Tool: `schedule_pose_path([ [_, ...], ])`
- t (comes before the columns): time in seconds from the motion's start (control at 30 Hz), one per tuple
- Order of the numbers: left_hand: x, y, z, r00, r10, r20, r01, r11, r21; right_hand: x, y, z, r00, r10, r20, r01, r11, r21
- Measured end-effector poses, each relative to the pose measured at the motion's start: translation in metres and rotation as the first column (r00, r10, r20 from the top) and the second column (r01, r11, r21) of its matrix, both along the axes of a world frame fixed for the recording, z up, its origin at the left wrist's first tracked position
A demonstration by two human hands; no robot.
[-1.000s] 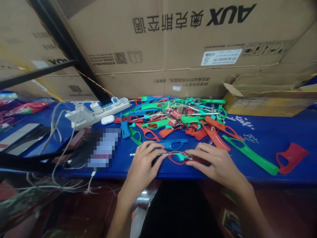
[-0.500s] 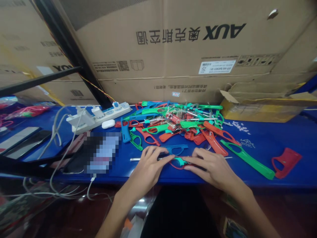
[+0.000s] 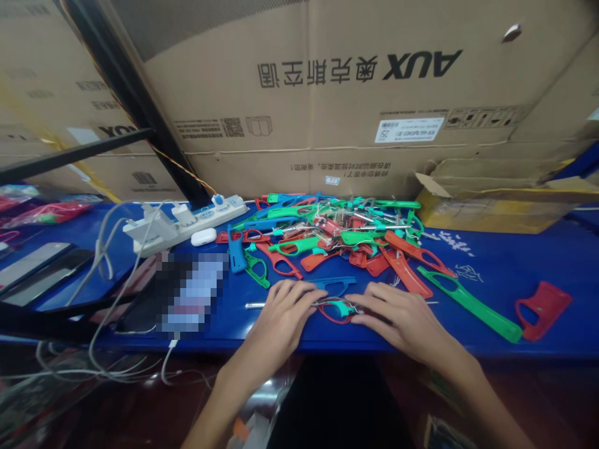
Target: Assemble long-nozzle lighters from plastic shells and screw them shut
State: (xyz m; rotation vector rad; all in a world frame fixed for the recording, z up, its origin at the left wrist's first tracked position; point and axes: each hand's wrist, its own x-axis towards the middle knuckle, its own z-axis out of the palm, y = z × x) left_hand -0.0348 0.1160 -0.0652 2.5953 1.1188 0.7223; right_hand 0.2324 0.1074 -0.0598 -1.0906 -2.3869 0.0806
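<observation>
Near the table's front edge lies a red lighter casing [image 3: 333, 317] with a finger loop, a teal trigger [image 3: 345, 307] and a thin white wire. My left hand [image 3: 291, 305] is closed on its left part, from which a silver metal tube [image 3: 255, 305] sticks out. Closed on the casing's right part is my right hand [image 3: 393, 312], thumb and fingers by the trigger. Both hands hide much of the casing. Just behind them lies a blue casing half [image 3: 334, 285]. To the right are a green casing half [image 3: 472, 302] and a red casing piece [image 3: 545, 310].
A heap of lighter parts [image 3: 322, 231] lies behind my hands, against a large cardboard box [image 3: 290, 112]. An open carton [image 3: 491, 202] stands back right. At left are a power strip [image 3: 206, 218], white earphone case [image 3: 203, 237], phone [image 3: 194, 293] and cables.
My left hand's thumb and fingers have shifted slightly along the red casing. The right hand stays nearly in place, and the view has moved a little.
</observation>
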Motion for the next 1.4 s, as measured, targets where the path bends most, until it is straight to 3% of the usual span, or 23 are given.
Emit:
schedule_pose_path([
  [0.2,-0.0011,-0.001,-0.0008,0.998,-0.015,-0.061,0.015,1.0,-0.008,0.0015,-0.0003,-0.0001,1.0,0.006,0.007,-0.005,0.999,-0.045],
  [0.53,0.0006,-0.0017,0.0017,1.0,-0.003,-0.029,0.002,0.999,-0.044,0.0021,0.0017,-0.003,0.999,0.035,0.008,-0.034,0.999,-0.033],
  [1.4,0.0031,-0.0081,0.0019,0.997,0.05,-0.061,-0.043,0.994,0.105,0.0002,-0.0019,-0.0004,0.997,0.006,0.076,-0.014,0.994,0.109],
])
